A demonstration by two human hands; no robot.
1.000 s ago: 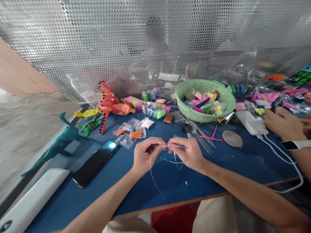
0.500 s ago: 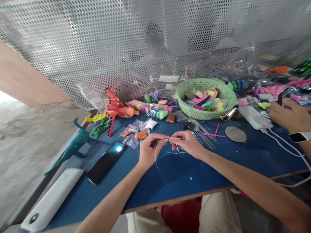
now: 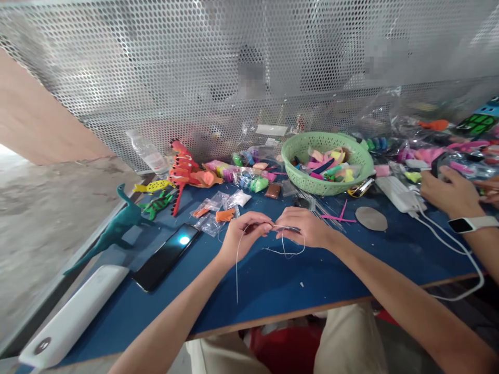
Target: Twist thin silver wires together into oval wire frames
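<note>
Left hand (image 3: 247, 236) and right hand (image 3: 307, 228) nearly meet above the blue desk (image 3: 273, 291), inward of its front edge, each pinching a thin pale wire (image 3: 236, 265); one end hangs from the left, a loop (image 3: 304, 246) from the right. Step looks like bending or twisting; next move likely calls for steady pinch, loop untangled.

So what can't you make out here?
Head view:
Gripped parts of the wire: hidden by left hand and right hand.
Floor of the green plastic basket: covered by its contents.
Text on the water bottle: too small.
Co-worker's second hand: cut off by the right edge.
</note>
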